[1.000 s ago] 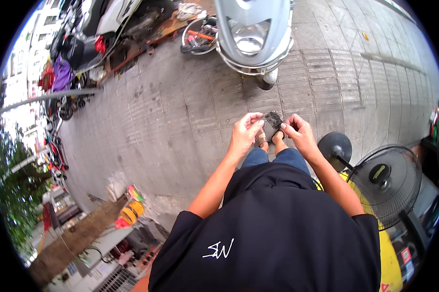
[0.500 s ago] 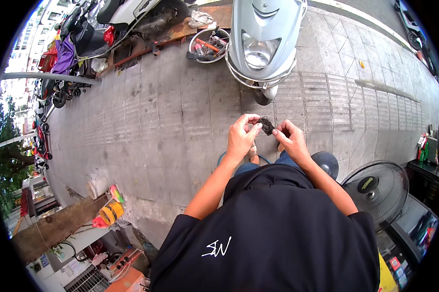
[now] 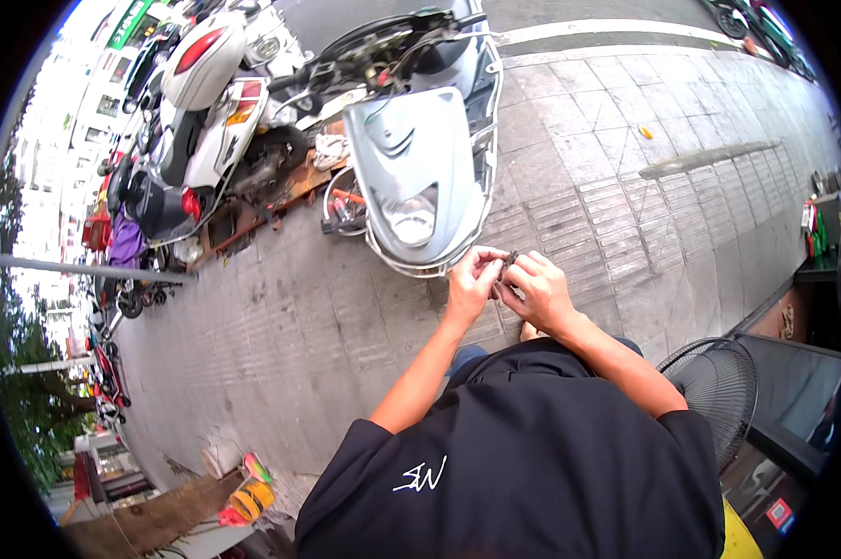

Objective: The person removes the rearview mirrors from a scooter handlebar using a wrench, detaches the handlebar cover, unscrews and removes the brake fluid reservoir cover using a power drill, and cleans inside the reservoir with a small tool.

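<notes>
My left hand [image 3: 469, 287] and my right hand [image 3: 542, 296] are close together just in front of my body, both with fingers closed on a small dark, speckled piece [image 3: 508, 264]. It is mostly covered by my fingers, so I cannot make out what it is. Just beyond my hands stands the pale blue-grey front of a scooter [image 3: 411, 163], with a wire rim around its lower edge.
Parked scooters [image 3: 197, 140] line the upper left beside a rusty board and a pole [image 3: 94, 267]. Grey paving [image 3: 281, 345] surrounds me. A black fan [image 3: 718, 382] stands close at my right; a wooden beam [image 3: 132, 517] and yellow bucket [image 3: 251, 499] lie lower left.
My hands have drawn closer together and turned the dark piece, so less of it shows. The view has swung, and more of the scooters and road shows.
</notes>
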Demonstrator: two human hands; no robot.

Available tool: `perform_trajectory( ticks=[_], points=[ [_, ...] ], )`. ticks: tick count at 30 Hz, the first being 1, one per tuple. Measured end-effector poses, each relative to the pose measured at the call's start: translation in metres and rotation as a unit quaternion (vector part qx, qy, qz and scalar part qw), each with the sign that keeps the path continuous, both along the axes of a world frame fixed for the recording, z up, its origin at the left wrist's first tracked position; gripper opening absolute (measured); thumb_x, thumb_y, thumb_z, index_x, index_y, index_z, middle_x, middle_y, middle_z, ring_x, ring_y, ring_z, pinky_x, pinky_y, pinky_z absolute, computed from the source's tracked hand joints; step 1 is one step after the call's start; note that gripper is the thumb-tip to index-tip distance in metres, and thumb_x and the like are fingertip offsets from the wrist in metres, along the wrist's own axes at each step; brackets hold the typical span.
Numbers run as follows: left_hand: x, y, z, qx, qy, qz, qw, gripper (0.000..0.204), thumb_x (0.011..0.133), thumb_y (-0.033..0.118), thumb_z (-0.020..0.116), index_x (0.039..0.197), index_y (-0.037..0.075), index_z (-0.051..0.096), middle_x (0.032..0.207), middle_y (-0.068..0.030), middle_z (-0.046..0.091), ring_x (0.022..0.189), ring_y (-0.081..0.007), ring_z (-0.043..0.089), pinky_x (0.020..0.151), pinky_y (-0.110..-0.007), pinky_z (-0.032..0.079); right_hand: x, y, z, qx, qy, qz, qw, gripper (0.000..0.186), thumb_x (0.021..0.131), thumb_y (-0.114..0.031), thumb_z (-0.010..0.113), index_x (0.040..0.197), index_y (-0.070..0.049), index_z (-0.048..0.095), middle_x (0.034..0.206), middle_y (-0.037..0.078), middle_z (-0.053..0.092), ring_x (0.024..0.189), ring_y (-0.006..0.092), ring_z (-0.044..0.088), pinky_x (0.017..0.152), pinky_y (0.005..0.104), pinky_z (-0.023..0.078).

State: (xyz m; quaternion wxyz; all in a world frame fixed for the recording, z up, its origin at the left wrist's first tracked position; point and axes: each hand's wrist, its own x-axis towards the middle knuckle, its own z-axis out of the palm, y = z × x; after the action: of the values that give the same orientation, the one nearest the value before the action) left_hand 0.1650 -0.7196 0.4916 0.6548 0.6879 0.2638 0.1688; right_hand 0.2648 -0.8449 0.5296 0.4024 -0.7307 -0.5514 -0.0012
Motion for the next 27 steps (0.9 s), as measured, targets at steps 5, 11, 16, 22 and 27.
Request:
perform_trajectory(
  ticks=[5, 11, 16, 22, 27],
  points=[
    [0.093, -0.012, -0.020, -0.479, -0.091, -0.029, 0.873, 0.024, 0.098, 0.029, 0.053, 0.107, 0.007, 0.057, 0.090, 0.0003, 0.063, 0.076, -0.0078, 0.060, 0.059, -0.021, 0.049, 0.074, -0.005, 0.006, 0.012, 0.005, -0.028, 1.000, 0.017, 0.068, -0.011, 0.070, 0.073, -0.007, 0.054, 0.075, 0.006, 0.056, 0.070, 0.0267, 0.054, 0.062, 0.0378, 0.046],
    [0.161, 0.008, -0.030, -0.523, -0.057, -0.081, 0.846, 0.037, 0.096, 0.037, 0.056, 0.117, 0.007, 0.056, 0.096, -0.0032, 0.065, 0.069, -0.0089, 0.060, 0.061, -0.026, 0.050, 0.136, -0.001, 0.000, -0.005, 0.066, -0.066, 0.996, 0.017, 0.070, -0.010, 0.071, 0.074, -0.006, 0.055, 0.073, 0.007, 0.056, 0.070, 0.0256, 0.055, 0.062, 0.0367, 0.046],
    [0.219, 0.030, -0.041, -0.570, -0.077, -0.057, 0.816, 0.041, 0.096, 0.039, 0.055, 0.125, 0.010, 0.051, 0.098, -0.0057, 0.064, 0.053, -0.0065, 0.047, 0.052, -0.024, 0.044, 0.188, 0.013, -0.022, 0.006, 0.176, -0.159, 0.971, 0.018, 0.078, -0.011, 0.073, 0.084, -0.002, 0.059, 0.076, 0.009, 0.057, 0.070, 0.0213, 0.058, 0.063, 0.0319, 0.048],
    [0.309, 0.062, -0.050, -0.561, -0.092, -0.063, 0.820, 0.034, 0.097, 0.033, 0.054, 0.126, 0.014, 0.051, 0.106, -0.0049, 0.063, 0.080, -0.0116, 0.062, 0.066, -0.027, 0.054, 0.268, 0.062, -0.034, -0.067, 0.302, -0.232, 0.922, 0.048, 0.076, -0.029, 0.075, 0.111, -0.003, 0.057, 0.103, 0.012, 0.056, 0.087, 0.0234, 0.061, 0.075, 0.0362, 0.050],
    [0.375, 0.104, -0.063, -0.540, -0.083, -0.064, 0.835, 0.029, 0.095, 0.026, 0.058, 0.121, 0.014, 0.053, 0.102, -0.0031, 0.062, 0.077, -0.0099, 0.060, 0.063, -0.026, 0.052, 0.336, 0.106, -0.037, -0.074, 0.311, -0.235, 0.918, 0.050, 0.076, -0.027, 0.074, 0.116, -0.003, 0.055, 0.104, 0.013, 0.057, 0.086, 0.0251, 0.061, 0.076, 0.0369, 0.051]
  ],
)
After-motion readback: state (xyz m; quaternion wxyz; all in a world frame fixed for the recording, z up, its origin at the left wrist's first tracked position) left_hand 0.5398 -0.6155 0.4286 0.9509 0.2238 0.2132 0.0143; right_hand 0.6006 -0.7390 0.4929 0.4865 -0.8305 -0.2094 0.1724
